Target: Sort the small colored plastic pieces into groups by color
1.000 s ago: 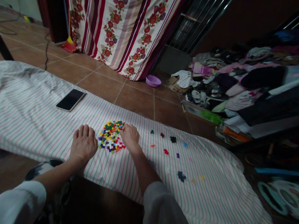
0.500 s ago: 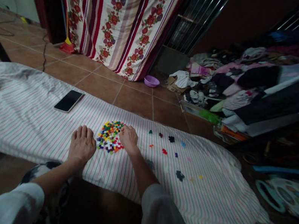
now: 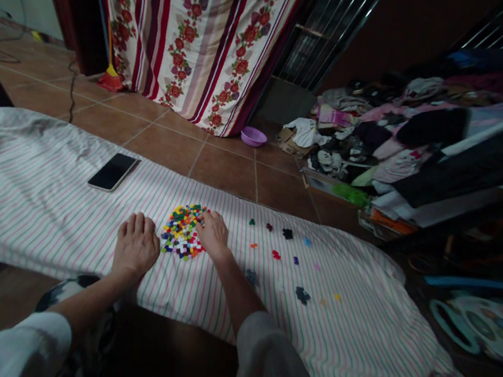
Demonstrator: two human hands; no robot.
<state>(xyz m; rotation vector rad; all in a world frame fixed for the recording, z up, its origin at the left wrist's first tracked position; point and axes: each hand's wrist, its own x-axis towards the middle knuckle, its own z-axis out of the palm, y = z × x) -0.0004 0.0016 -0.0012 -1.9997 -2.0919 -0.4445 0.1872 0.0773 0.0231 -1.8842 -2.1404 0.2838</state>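
Note:
A heap of small multicoloured plastic pieces (image 3: 184,232) lies on a striped cloth (image 3: 80,231). My right hand (image 3: 213,234) is at the heap's right edge, its fingers bent down onto the pieces; whether a piece is between the fingertips is too small to make out. Flat on the cloth just left of the heap rests my left hand (image 3: 138,245), fingers stretched out, holding nothing. Right of the heap, pieces are set out in small groups by colour, among them black pieces (image 3: 287,234), red pieces (image 3: 276,254), dark grey pieces (image 3: 302,295) and a yellow piece (image 3: 337,297).
A phone (image 3: 113,172) lies on the cloth at the left. Beyond the cloth, a purple bowl (image 3: 253,137) stands on the tiled floor before a floral curtain (image 3: 194,37). Piled clothes (image 3: 387,127) fill the back right. A broom (image 3: 111,79) leans by the doorway.
My right hand has shifted very slightly at the heap's right edge, its fingers a little less curled. My left hand stays flat in place. The view has moved slightly.

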